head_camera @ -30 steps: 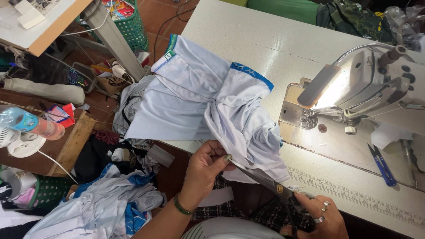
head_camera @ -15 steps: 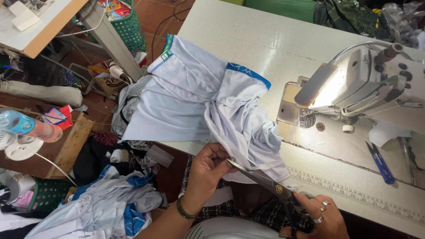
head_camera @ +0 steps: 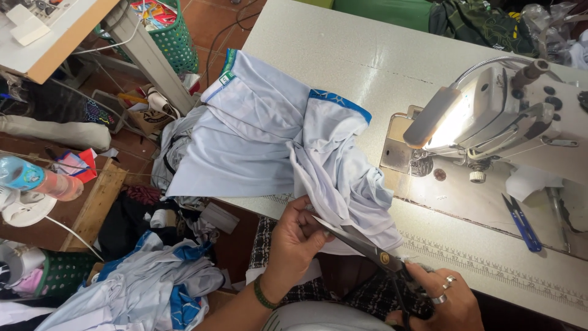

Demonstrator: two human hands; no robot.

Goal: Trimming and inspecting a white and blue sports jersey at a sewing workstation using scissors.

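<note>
The pale blue garment (head_camera: 269, 141) lies bunched on the white table (head_camera: 343, 55), just left of the sewing machine (head_camera: 502, 116), with one side spilling over the table's near edge. The left hand (head_camera: 294, 239) is closed around a fold of the fabric at that edge, fingers pinching the cloth. The right hand (head_camera: 441, 300), rings on two fingers, grips the handles of long scissors (head_camera: 361, 245), whose blades reach up to the fabric beside the left hand. Small blue snips (head_camera: 520, 220) rest on the table below the machine. A heap of blue and white cloth (head_camera: 141, 288) sits on the floor, well left of the machine.
</note>
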